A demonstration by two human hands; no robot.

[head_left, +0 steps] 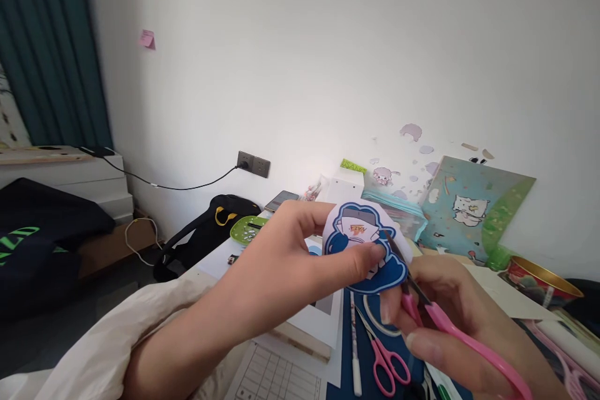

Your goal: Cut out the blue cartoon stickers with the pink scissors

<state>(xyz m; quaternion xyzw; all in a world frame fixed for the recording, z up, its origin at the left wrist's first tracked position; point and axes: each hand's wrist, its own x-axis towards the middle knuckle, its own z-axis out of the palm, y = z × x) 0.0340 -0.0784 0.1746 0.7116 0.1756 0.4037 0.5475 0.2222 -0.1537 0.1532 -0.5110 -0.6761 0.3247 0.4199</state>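
A paper piece (pixel 391 275) with a blue cartoon figure is pinched in my left hand (pixel 309 256), thumb on its front. Some white paper remains around its top and right side. My right hand (pixel 454 312) is closed on pink-handled scissors (pixel 462 334), whose dark blades meet the paper's right edge. A fingertip of my right hand lies just below the paper. A smaller pair of pink scissors (pixel 384 359) lies on the blue surface underneath, beside a white pen (pixel 355 350).
A gridded sheet (pixel 276 375) lies at the front. Behind stand a green dish (pixel 244 231), a zip pouch (pixel 398 209) and a teal folder (pixel 469 206). At the right is a red and gold tin (pixel 544 281). A black bag (pixel 201 231) sits left of the table.
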